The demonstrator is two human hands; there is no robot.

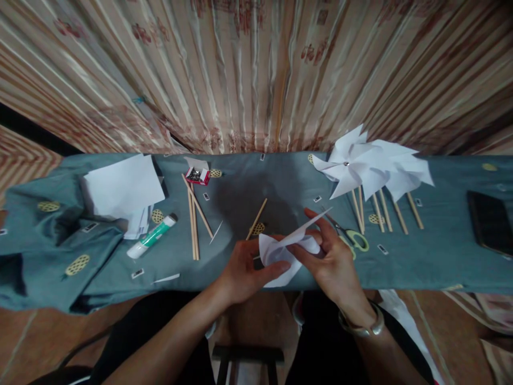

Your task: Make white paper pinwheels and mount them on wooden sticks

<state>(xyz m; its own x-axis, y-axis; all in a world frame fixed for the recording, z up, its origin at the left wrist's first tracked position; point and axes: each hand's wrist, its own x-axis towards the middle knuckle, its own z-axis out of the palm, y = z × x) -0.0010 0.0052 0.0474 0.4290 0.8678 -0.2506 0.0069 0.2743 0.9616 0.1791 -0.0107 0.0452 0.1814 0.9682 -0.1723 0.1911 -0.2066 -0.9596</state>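
Observation:
Between my two hands, over the front edge of the cloth, is a white paper pinwheel (285,262) with its blades partly folded in. My left hand (250,270) grips its left side, thumb lying across the paper. From the right, my right hand (326,251) pinches a folded blade, one corner of which points up. A single wooden stick (257,218) lies just beyond the paper. Scissors with green handles (356,239) rest partly behind my right hand. The paper's underside is hidden.
Finished pinwheels (364,163) on sticks lie at the back right, a black phone (491,222) farther right. To the left are white paper sheets (124,184), a glue stick (152,236), several wooden sticks (194,224) and an open box of pins (197,174). A curtain (248,75) hangs behind.

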